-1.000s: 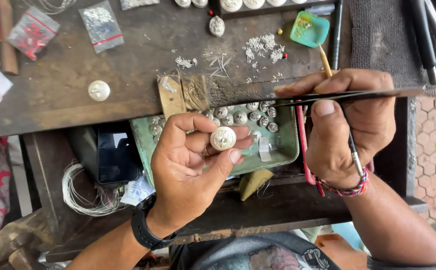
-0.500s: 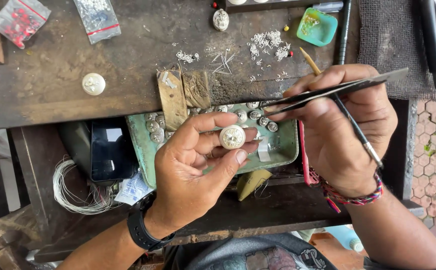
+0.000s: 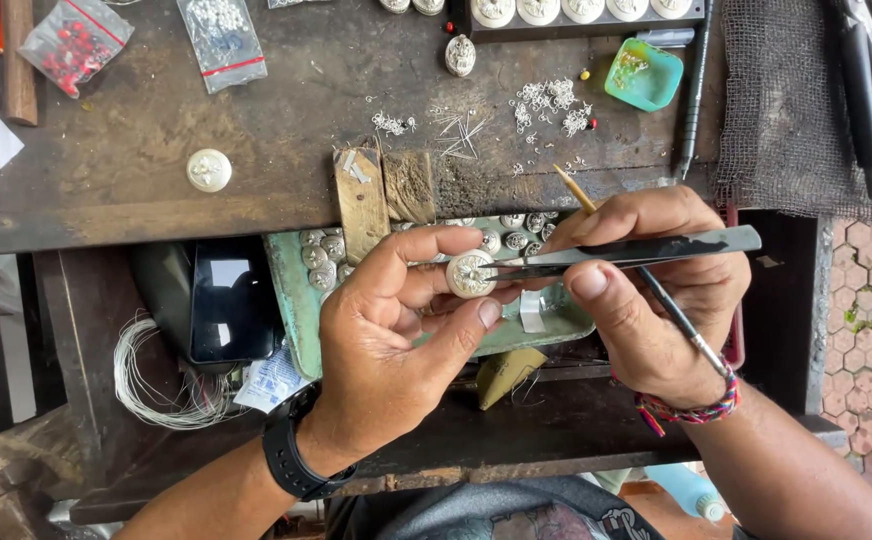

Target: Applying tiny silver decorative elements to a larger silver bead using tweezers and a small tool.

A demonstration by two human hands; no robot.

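Observation:
My left hand (image 3: 396, 340) pinches a small round silver ornament (image 3: 469, 274) between thumb and fingers, over a green tray (image 3: 291, 300). My right hand (image 3: 646, 290) grips dark tweezers (image 3: 636, 250) whose tips touch the ornament's right side. The same hand also carries a thin brush (image 3: 656, 300) with a wooden end, slanting across the palm. Several similar round silver pieces (image 3: 321, 250) lie in the tray behind my fingers.
On the worn wooden bench (image 3: 156, 150) lie tiny silver parts (image 3: 551, 105), a small teal dish (image 3: 643, 75), a round silver disc (image 3: 208, 170), plastic bags of beads (image 3: 221, 35) and dark tools (image 3: 861, 90) at right. A coil of wire (image 3: 151, 375) hangs lower left.
My right hand has come down and left, bringing the tweezer tips onto the ornament. My left hand has shifted slightly right with the ornament.

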